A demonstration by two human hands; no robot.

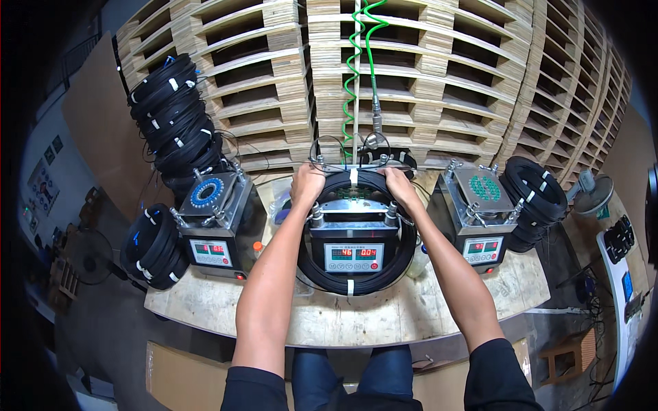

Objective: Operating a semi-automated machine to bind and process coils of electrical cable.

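Observation:
A black coil of cable (356,284), tied with white bands, lies looped around the middle metal box (354,240), which has red digit displays on its front. My left hand (306,183) grips the coil at its far left part. My right hand (398,185) grips it at the far right part. Both hands are at the back of the box, near its top plate and corner clamps. A green coiled hose (358,75) hangs down behind them, ending in a metal fitting.
Two similar metal boxes stand left (214,229) and right (476,219) on the round wooden table (343,318). Bundles of black cable coils stand at far left (175,116), lower left (154,246) and right (538,195). Stacked wooden pallets (439,82) fill the background.

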